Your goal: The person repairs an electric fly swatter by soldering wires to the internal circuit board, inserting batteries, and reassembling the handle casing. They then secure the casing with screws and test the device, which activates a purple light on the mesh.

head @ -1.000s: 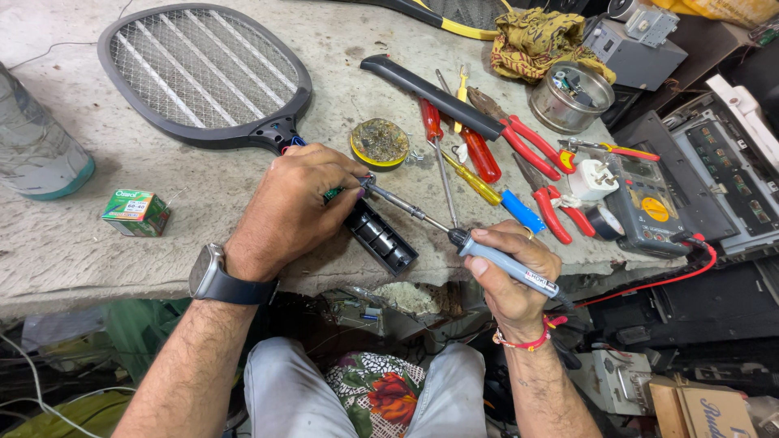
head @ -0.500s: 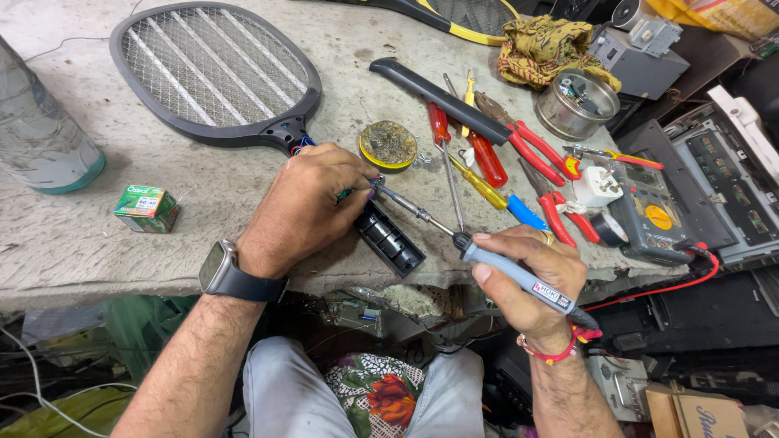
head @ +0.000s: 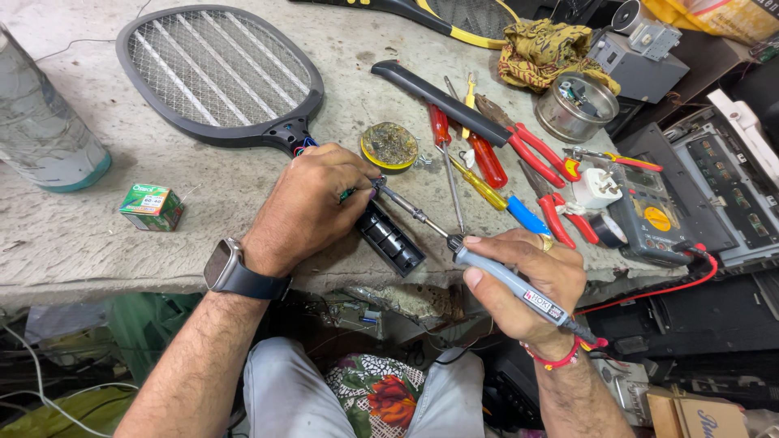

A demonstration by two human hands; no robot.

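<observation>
My left hand (head: 312, 207) grips the opened handle (head: 391, 239) of a black electric fly-swatter racket (head: 215, 73) on the workbench. The racket's mesh head lies at the far left. My right hand (head: 531, 280) holds a grey soldering iron (head: 487, 272), its metal tip reaching up and left to the handle by my left fingers. A round tin of flux or solder paste (head: 389, 146) sits just beyond the hands.
Red-handled pliers and screwdrivers (head: 503, 158) lie to the right, with a white plug (head: 596, 188), a multimeter (head: 657, 219) and a metal tin (head: 578, 107). A small green box (head: 150, 207) and a plastic bottle (head: 45, 134) are at left. The bench edge runs below my hands.
The view has shifted slightly. Both hands stay on the racket handle and the soldering iron, with the tip still at the handle.
</observation>
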